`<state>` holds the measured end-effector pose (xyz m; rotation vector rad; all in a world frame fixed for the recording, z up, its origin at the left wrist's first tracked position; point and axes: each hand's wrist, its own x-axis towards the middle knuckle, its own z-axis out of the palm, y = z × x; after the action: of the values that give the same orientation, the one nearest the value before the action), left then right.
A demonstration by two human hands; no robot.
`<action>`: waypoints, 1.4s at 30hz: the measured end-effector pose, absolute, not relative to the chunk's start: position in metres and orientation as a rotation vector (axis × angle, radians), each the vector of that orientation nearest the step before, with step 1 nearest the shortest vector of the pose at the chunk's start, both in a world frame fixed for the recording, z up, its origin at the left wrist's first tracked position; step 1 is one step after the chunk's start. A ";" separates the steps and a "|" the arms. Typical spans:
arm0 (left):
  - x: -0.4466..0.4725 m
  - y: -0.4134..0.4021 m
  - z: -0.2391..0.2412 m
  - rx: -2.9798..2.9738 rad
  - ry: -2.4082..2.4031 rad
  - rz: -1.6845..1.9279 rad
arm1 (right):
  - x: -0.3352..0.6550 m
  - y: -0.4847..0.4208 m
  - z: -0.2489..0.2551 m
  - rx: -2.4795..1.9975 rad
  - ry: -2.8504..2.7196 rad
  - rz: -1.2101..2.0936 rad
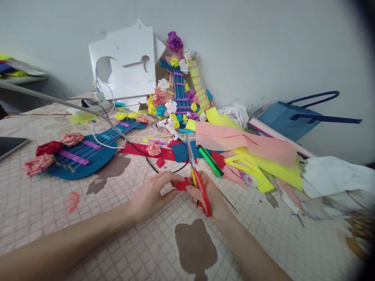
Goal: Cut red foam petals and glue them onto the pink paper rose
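Note:
Between my two hands is a small red piece of paper or felt [183, 184], pinched at its left edge by my left hand [156, 192]. My right hand [206, 191] holds a pair of scissors [201, 186] with red and yellow handles, blades pointing away from me, and its thumb also touches the red piece. Just beyond lie a red strip [136, 151], a pink crepe flower [153, 149], a blue piece [179, 152] and a green utility knife [210, 160].
A blue guitar shape [88, 156] with crepe flowers lies at the left. A white glue gun [168, 125] stands behind the scissors, its black cord crossing the table. Pink sheets [246, 140] and yellow sheets [263, 171] pile up on the right. Decorated guitars [181, 89] lean against the wall.

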<state>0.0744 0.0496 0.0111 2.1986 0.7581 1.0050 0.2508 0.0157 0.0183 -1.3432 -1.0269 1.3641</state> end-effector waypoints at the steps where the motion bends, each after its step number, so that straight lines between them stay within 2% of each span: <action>1: 0.074 0.050 0.012 2.164 0.773 0.991 | 0.252 0.016 0.018 -1.338 -1.038 1.365; 19: 0.075 0.050 0.016 1.939 0.708 0.813 | 0.255 0.017 0.016 -1.310 -1.034 1.380; 35: 0.082 0.051 0.011 1.162 0.648 0.694 | 0.248 0.015 0.014 -1.292 -1.128 1.364; 42: 0.081 0.053 0.010 1.089 0.655 0.710 | 0.248 0.014 0.017 -1.305 -1.142 1.378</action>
<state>0.0808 0.0535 0.0105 1.0892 0.6550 0.7097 0.2484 0.0142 0.0171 -1.3047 -1.1420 1.3781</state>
